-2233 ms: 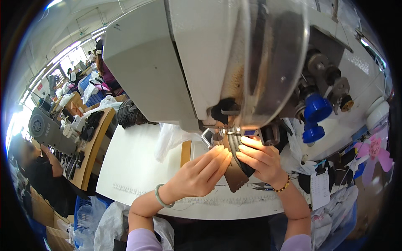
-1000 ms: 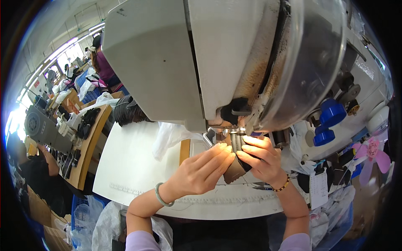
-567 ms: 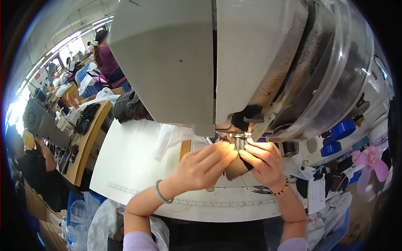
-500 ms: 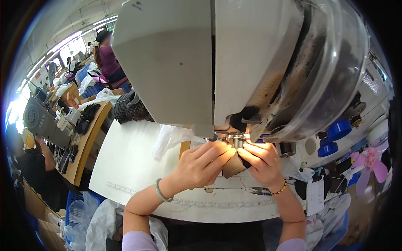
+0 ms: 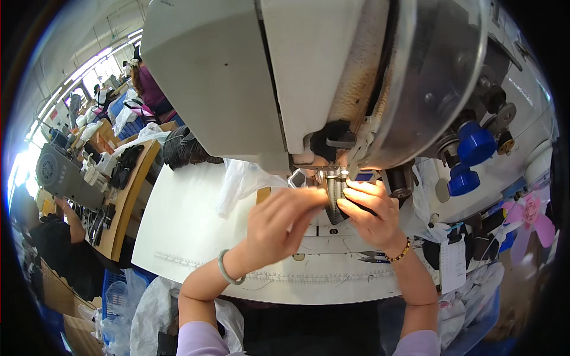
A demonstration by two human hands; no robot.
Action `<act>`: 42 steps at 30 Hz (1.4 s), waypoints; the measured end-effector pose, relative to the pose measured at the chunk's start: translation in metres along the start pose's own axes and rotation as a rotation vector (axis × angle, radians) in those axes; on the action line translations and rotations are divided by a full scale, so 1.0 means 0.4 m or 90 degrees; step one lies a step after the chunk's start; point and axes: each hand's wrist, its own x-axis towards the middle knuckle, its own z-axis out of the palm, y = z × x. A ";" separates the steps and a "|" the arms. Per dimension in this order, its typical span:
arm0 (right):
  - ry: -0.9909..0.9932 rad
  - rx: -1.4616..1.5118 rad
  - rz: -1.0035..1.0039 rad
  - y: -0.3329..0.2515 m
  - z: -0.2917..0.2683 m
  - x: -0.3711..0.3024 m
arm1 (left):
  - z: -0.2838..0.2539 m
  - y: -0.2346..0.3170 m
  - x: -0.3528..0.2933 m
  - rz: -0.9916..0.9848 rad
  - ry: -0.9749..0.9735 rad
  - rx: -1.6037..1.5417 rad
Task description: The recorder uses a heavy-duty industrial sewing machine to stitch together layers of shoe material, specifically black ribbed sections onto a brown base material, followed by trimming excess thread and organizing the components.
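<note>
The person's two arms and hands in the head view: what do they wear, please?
Both arms have pale lilac sleeves, pushed up above the elbows, so the forearms are bare. The left hand has no glove; a smooth, pale green bangle sits on its wrist. The right hand is also gloveless, with a thin bracelet of gold-coloured and dark beads at its wrist. No rings can be made out.

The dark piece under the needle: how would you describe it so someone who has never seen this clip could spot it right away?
Start at the big grey-white sewing machine head filling the top of the head view. Below its needle area, on the white table, the left hand and right hand meet. The dark ribbed piece is pinched between their fingertips, lit brightly, and is the only dark thing there.
</note>
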 end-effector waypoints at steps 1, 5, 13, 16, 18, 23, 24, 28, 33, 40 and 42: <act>0.012 0.006 0.000 -0.001 0.005 0.001 | 0.001 0.011 -0.010 0.075 -0.038 0.088; -0.001 0.023 0.004 0.003 0.001 -0.015 | 0.003 0.027 -0.022 0.163 -0.077 0.199; 0.001 0.059 0.056 -0.010 0.000 -0.015 | 0.009 0.001 -0.043 0.236 -0.077 0.238; -0.014 0.024 0.035 -0.013 0.002 -0.001 | 0.003 0.002 -0.031 0.213 -0.063 0.201; 0.023 0.002 0.048 -0.013 0.009 0.000 | 0.007 -0.021 -0.022 0.202 -0.045 0.167; -0.039 0.016 0.079 -0.006 0.006 -0.012 | 0.018 -0.067 -0.031 0.187 -0.025 0.139; -0.036 0.016 0.072 -0.004 0.008 -0.017 | 0.018 -0.069 -0.028 0.188 -0.026 0.136; -0.024 -0.010 0.057 -0.006 0.016 -0.021 | 0.008 -0.076 -0.021 0.204 -0.037 0.150; -0.017 -0.004 0.051 0.003 0.022 -0.024 | 0.013 -0.053 -0.018 0.226 -0.043 0.221; -0.017 -0.007 0.010 0.011 0.018 -0.025 | 0.020 -0.063 -0.028 0.303 -0.006 0.296; -0.011 -0.011 0.025 0.006 0.016 -0.016 | 0.019 -0.069 -0.027 0.330 0.001 0.293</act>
